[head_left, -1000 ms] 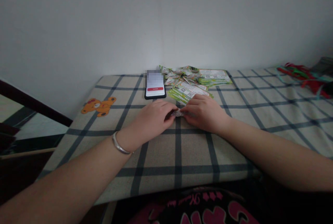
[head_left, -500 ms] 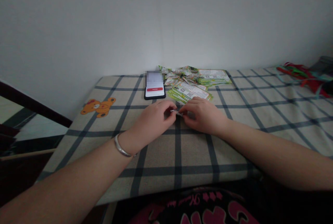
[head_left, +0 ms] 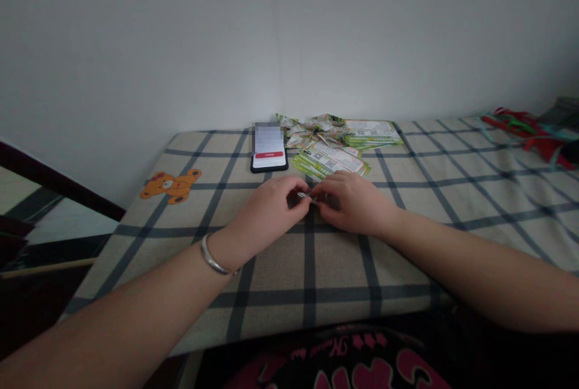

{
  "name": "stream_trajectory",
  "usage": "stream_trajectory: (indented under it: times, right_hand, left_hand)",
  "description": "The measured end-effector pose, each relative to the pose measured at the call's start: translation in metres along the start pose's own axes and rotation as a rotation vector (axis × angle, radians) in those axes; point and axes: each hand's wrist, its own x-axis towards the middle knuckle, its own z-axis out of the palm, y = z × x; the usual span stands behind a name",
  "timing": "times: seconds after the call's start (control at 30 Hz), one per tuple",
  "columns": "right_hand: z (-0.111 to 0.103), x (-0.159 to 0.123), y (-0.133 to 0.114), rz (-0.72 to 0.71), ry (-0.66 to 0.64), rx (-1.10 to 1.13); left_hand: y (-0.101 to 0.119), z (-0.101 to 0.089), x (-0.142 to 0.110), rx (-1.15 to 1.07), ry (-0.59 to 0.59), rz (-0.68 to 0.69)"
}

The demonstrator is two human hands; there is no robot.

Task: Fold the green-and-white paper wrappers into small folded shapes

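Note:
Between my fingertips is a small, narrow piece of folded paper [head_left: 303, 195], whitish, its far end covered by my fingers. My left hand [head_left: 277, 203] pinches it from the left, with a silver bangle on that wrist. From the right, my right hand [head_left: 350, 203] pinches the same piece, thumb and forefinger almost touching the left fingertips. Just beyond my hands lie printed green-and-white leaflets [head_left: 332, 158]. Behind them is a heap of crumpled or folded leaflets of the same print [head_left: 316, 129].
A phone [head_left: 269, 160] with a lit screen lies left of the leaflets. An orange bear cutout [head_left: 170, 186] is at the left on the checked tablecloth [head_left: 271, 280]. Red and green fabric-like items [head_left: 534, 132] lie at the far right. A wall rises behind the table.
My fingertips have come slightly closer together, and the paper piece has turned a little between them. The phone, leaflets and bear have not moved.

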Motion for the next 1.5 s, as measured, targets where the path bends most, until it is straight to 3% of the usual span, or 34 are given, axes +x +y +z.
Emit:
stream_trajectory:
  times: [0.83,1.03,1.5]
  right_hand:
    - [0.005,0.001,-0.007,0.101,0.045,-0.042]
    - [0.006,0.002,-0.009,0.131,0.056,-0.061]
    - [0.008,0.005,-0.015,0.107,0.096,-0.189]
  left_hand:
    - [-0.014,0.004,0.002,-0.121,-0.010,-0.032]
    - [-0.017,0.009,0.002,-0.301,-0.015,-0.060]
    - [-0.016,0.015,0.003,-0.354,0.035,-0.104]
